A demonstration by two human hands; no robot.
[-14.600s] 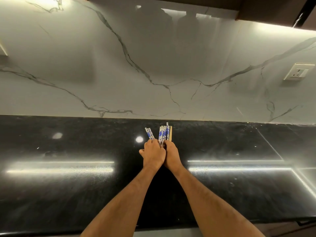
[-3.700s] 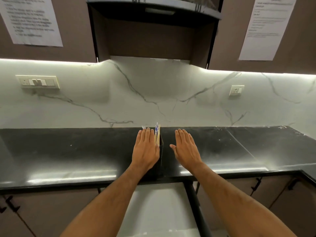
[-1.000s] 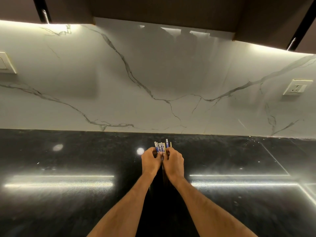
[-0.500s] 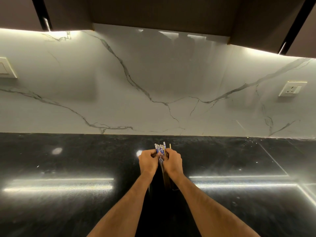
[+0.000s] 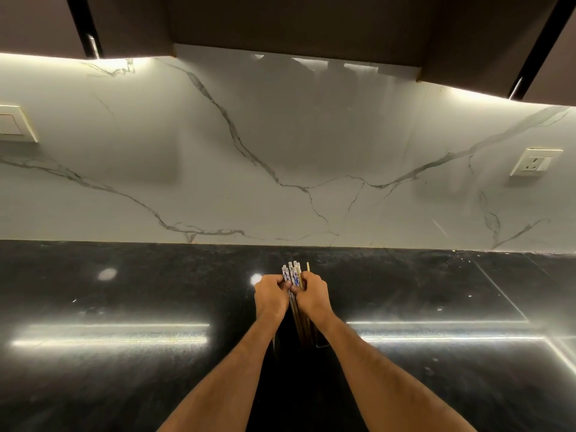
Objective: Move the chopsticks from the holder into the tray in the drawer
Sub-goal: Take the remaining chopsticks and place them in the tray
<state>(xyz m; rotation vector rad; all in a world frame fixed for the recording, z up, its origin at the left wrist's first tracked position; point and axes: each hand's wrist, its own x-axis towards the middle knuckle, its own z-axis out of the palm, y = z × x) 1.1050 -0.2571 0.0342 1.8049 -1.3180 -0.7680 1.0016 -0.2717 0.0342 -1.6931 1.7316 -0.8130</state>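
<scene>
A bundle of chopsticks (image 5: 292, 273) with blue-and-white patterned tops stands upright in a dark holder (image 5: 307, 333) on the black countertop (image 5: 124, 307). My left hand (image 5: 270, 296) and my right hand (image 5: 313, 294) are closed around the bundle from both sides, just below the patterned tops. One thin pale stick pokes up at the right of the bundle. The dark shafts run down between my wrists into the holder, which my forearms mostly hide. The drawer and its tray are out of view.
A white marble backsplash (image 5: 280, 166) rises behind the counter. A switch plate (image 5: 14, 123) sits at the far left and a wall socket (image 5: 534, 162) at the right. Dark upper cabinets (image 5: 296, 23) hang overhead.
Over the last second both hands have drawn the spread tops together into one tight bundle. Several seconds ago my hands were flat and open beside the holder.
</scene>
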